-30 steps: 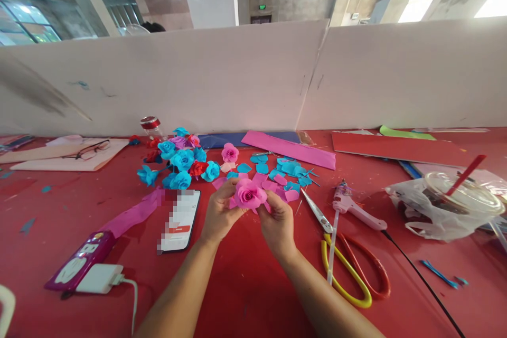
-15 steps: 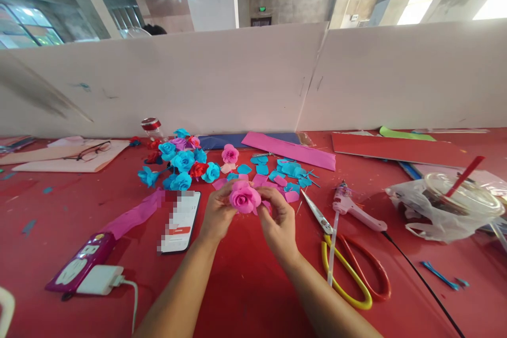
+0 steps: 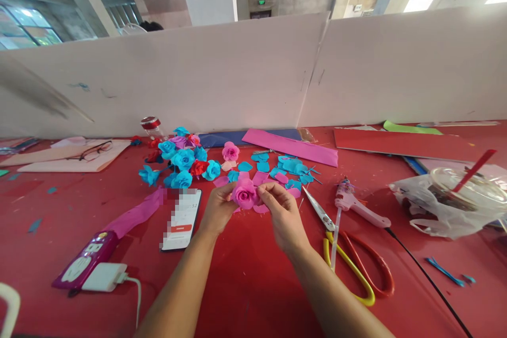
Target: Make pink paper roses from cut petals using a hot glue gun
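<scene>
We held the pink paper rose [image 3: 245, 194] above the red surface [image 3: 245, 274], left hand [image 3: 217, 211] and right hand [image 3: 282, 216] fingers gripping it.

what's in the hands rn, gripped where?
Both hands hold one pink paper rose: left hand under its left side, right hand pinching its right outer petals.

One head-worn camera looks forward and down, close over the red table [image 3: 245, 274], facing the far white partition [image 3: 198, 79].
</scene>
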`<state>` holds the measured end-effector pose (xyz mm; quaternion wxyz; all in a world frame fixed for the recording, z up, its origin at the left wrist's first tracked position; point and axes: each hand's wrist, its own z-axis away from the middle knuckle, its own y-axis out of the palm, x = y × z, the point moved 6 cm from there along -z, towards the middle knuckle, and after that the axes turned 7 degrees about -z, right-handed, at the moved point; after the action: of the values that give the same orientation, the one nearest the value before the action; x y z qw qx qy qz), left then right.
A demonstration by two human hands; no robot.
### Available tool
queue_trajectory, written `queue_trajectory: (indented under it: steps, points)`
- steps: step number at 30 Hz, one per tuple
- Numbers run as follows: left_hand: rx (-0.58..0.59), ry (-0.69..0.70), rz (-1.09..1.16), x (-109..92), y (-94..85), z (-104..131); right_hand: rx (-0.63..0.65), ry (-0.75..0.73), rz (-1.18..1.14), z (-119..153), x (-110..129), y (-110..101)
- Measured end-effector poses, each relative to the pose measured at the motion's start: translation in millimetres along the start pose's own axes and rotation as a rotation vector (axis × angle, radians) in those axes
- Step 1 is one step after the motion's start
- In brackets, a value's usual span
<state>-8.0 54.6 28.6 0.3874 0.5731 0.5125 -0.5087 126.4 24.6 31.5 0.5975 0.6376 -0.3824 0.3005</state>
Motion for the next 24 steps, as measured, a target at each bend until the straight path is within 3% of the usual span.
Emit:
queue_trajectory:
  steps: [9,16,21,24]
  points:
    - [0.02,0.004,0.016,0.8,0.9,-1.4,-0.024,-0.03,-0.021,-0.5,-1.2,-3.0]
    - [-0.048,0.032,0.144,3.8,-0.6,-3.3,-0.161,-0.048,0.068,-2.3,-2.8,-15.7]
    - [-0.056,-0.043,0.304,9.7,8.8,-1.4,0.044,-0.025,0.381,-4.0,-13.9,-1.8]
    - [-0.042,-0.066,0.315,5.9,15.4,1.3,0.065,-0.088,0.416,-2.9,-11.9,2.7]
